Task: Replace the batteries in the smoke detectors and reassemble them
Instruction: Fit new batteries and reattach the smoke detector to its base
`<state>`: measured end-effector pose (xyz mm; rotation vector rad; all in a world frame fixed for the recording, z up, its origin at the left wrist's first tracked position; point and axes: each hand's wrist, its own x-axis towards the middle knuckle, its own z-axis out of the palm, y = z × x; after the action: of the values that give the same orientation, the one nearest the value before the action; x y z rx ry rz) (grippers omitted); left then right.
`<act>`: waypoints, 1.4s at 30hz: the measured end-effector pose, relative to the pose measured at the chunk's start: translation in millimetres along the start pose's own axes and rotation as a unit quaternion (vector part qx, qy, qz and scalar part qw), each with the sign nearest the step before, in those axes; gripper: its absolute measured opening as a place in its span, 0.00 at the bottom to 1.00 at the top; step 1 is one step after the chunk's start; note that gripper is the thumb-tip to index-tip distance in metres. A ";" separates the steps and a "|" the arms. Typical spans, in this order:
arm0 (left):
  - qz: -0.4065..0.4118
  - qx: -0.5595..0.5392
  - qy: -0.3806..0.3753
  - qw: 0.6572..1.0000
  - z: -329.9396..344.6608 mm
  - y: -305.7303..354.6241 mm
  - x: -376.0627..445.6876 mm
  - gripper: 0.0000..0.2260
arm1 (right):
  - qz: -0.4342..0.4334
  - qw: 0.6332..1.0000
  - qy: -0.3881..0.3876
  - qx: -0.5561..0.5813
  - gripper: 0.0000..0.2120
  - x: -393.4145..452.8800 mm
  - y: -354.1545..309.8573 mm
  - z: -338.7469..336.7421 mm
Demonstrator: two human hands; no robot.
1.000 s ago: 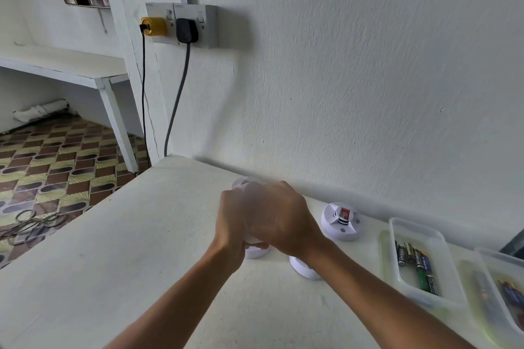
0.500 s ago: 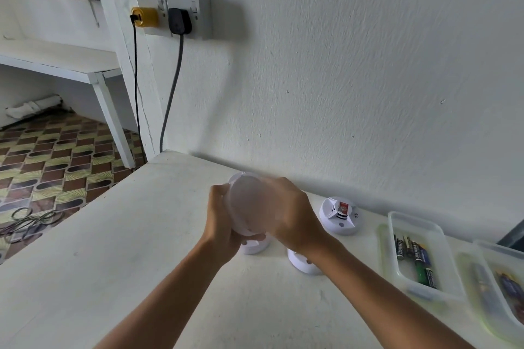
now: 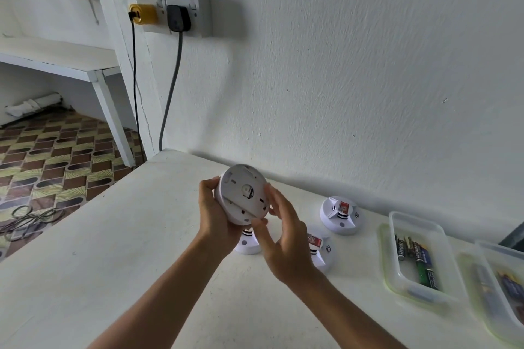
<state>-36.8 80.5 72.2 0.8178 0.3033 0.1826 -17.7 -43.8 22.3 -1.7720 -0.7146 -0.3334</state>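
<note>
White smoke detector (image 3: 243, 195) held above desk (image 3: 113, 249), back facing camera. Left hand (image 3: 215, 214) grips its left rim; right hand (image 3: 286, 238) pinches its right edge.

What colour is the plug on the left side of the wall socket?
Yellow. The left plug shows clearly in the head view, beside a black plug.

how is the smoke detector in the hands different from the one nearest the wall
The held smoke detector is lifted off the table, gripped by the left hand and right hand; the smoke detector by the wall rests on the table untouched. The held one is tilted, showing a flat, plain back; the one by the wall shows its raised centre with a red label. Both are round and white.
</note>
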 end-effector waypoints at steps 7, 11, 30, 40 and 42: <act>-0.005 0.138 -0.043 0.989 1.9 1.3 -2.3 0.26 | 0.088 0.995 -0.016 0.052 0.21 -4.2 -14.8 0.9; -0.003 0.278 -0.073 0.958 4.1 8.2 -9.2 0.24 | 0.206 0.937 -0.066 0.273 0.26 2.8 -29.3 -12.0; -0.052 0.182 -0.048 0.981 -93.5 -21.8 -52.9 0.18 | 0.365 0.720 -0.174 0.564 0.36 -71.3 3.5 -18.3; 0.028 0.209 -0.035 0.977 -113.4 -59.2 -64.8 0.15 | 0.414 0.760 -0.128 0.485 0.37 -93.0 12.1 -6.9; 0.053 0.234 -0.028 0.970 -115.1 -61.8 -67.7 0.15 | 0.414 0.765 -0.129 0.476 0.36 -93.3 11.5 -6.7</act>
<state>-136.4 99.6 -34.4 1.3070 0.2522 0.1900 -82.0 -79.9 -36.4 -0.9648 -0.1301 0.7845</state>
